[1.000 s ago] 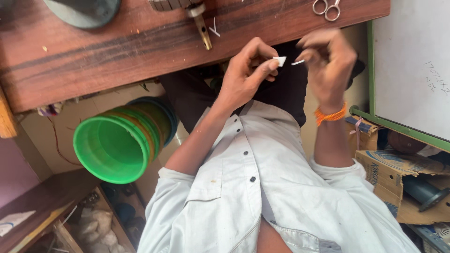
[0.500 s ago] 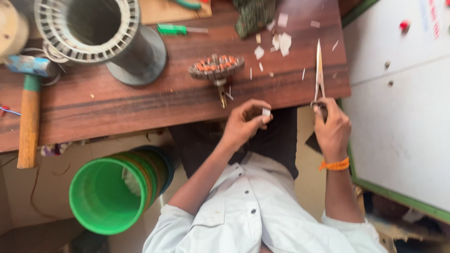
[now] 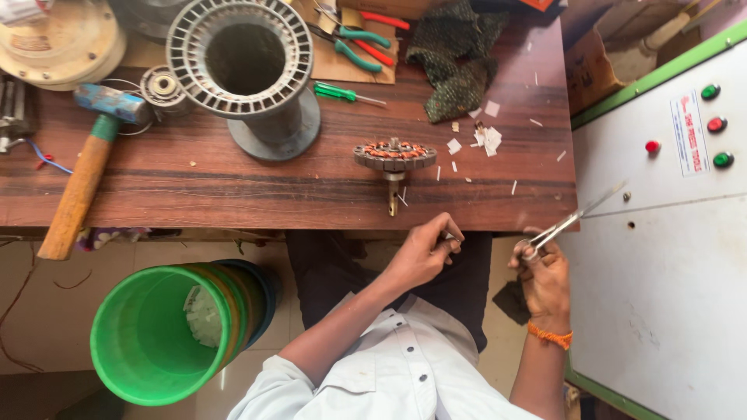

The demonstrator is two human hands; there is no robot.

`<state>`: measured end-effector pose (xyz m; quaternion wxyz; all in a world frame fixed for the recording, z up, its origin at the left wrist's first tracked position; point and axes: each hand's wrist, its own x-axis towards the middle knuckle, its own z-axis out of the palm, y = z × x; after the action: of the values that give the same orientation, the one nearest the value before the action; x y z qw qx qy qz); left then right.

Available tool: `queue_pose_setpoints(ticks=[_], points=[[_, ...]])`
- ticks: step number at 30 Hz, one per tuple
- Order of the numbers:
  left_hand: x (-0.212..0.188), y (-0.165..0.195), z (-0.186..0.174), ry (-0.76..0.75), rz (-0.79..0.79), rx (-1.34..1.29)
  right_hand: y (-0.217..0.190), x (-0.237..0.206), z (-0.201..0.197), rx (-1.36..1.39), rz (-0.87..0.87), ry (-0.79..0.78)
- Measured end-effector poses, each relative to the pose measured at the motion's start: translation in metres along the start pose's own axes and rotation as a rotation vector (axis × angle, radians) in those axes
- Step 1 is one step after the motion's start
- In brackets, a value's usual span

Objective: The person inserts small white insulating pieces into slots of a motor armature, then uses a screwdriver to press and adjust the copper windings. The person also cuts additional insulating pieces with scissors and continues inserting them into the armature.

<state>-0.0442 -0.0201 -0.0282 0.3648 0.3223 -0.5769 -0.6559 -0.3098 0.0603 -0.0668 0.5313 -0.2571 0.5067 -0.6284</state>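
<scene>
Now your right hand [image 3: 545, 272] grips slim steel scissors [image 3: 572, 219], held just off the dark wooden bench's [image 3: 233, 187] near edge, blades slightly parted; your left hand [image 3: 424, 253] pinches something small, fingers curled narrow, below the copper-wound stator [image 3: 394, 158].

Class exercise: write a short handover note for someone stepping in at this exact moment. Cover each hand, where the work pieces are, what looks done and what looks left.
Left hand: pinching a small pale piece between fingertips, just below the table edge; the piece is too small to identify.
Right hand: holding scissors, blades pointing up and to the right, apart from the left hand.
Wound stator: on the table in front of both hands, shaft toward the person, untouched.
Done: white paper scraps lie on the table, so some cutting has happened.
Left: the piece in the left hand is not yet at the stator.
Nearby: hammer, green bucket.
</scene>
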Motion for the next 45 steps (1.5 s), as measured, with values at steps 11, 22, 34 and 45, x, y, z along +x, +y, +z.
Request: queue_pose_setpoints(ticks=[11, 22, 34, 45], points=[[0.005, 0.03, -0.01, -0.066, -0.044, 0.026, -0.002, 0.001, 0.04, -0.319, -0.127, -0.061], [-0.001, 0.031, -0.027, -0.053, -0.085, -0.145, -0.004, -0.007, 0.068, -0.277, -0.259, -0.09], [-0.017, 0.046, -0.057, -0.005, 0.038, -0.301, -0.005, -0.005, 0.1, -0.479, -0.017, -0.112], [-0.008, 0.058, -0.069, 0.146, 0.137, -0.271, -0.001, -0.019, 0.109, -0.364, 0.178, -0.555]])
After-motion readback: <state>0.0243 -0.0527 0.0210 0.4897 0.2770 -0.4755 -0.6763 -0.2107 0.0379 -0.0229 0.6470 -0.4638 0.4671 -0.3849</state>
